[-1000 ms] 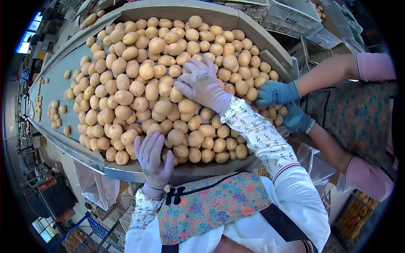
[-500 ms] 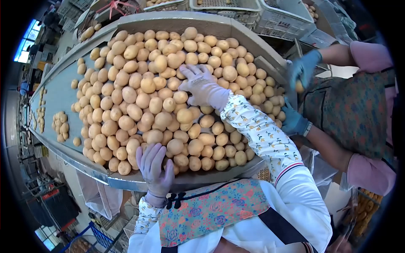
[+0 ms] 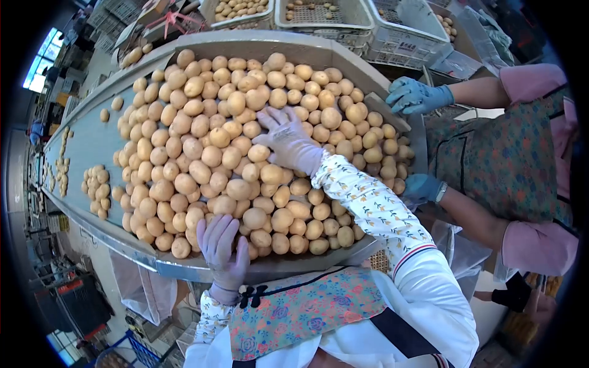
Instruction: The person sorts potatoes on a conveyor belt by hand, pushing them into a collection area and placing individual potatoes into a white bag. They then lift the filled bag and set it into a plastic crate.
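Note:
A thick layer of potatoes [image 3: 199,172] covers much of a wide sorting table. My right hand [image 3: 287,140], in a pale lilac glove, lies over the middle of the pile with its fingers spread. Its thumb side is against a potato [image 3: 259,153], and it does not grip it. Near the front rim, my left hand [image 3: 222,251], gloved alike, rests with fingers stretched out. Its fingertips touch the nearest potatoes, and nothing is in its palm.
At the right, a co-worker's blue-gloved hand [image 3: 420,96] is by the rim; the other gloved hand [image 3: 423,187] is lower. White crates [image 3: 405,43] stand behind the table. A green belt [image 3: 80,147] carries loose potatoes at left. The metal rim [image 3: 202,270] runs along the front.
My right hand has slid slightly toward me over the potatoes; my left hand has barely moved. The co-worker's upper hand has moved left to the rim, and its potato no longer shows.

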A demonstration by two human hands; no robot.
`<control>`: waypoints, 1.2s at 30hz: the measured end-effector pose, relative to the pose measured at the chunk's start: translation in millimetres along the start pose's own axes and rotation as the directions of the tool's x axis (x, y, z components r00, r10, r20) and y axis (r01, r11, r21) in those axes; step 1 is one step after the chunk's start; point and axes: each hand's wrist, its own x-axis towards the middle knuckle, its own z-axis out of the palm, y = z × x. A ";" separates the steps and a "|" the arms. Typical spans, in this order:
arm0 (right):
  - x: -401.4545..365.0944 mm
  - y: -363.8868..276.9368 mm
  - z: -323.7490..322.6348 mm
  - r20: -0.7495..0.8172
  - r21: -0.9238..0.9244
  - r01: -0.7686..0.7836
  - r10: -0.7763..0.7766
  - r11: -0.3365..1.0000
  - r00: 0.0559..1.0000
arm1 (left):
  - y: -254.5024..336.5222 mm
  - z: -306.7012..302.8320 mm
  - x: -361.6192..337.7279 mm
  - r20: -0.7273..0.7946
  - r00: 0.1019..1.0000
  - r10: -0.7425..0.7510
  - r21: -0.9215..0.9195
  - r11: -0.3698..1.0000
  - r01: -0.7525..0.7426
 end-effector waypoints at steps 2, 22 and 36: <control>3.6 3.0 -3.6 0.053 0.125 -0.056 0.050 0.991 0.997 | 0.0 -0.6 3.3 0.001 1.000 -0.030 -0.007 1.000 0.030; -29.3 -38.0 -102.8 -0.623 -0.059 0.343 -0.303 0.937 0.721 | -6.3 -4.1 1.8 0.003 0.998 -0.060 -0.016 0.998 0.060; -10.1 -54.4 47.2 -0.605 0.247 0.199 -0.009 0.948 0.796 | 2.0 4.7 2.2 0.576 0.807 0.133 -0.023 0.989 -0.146</control>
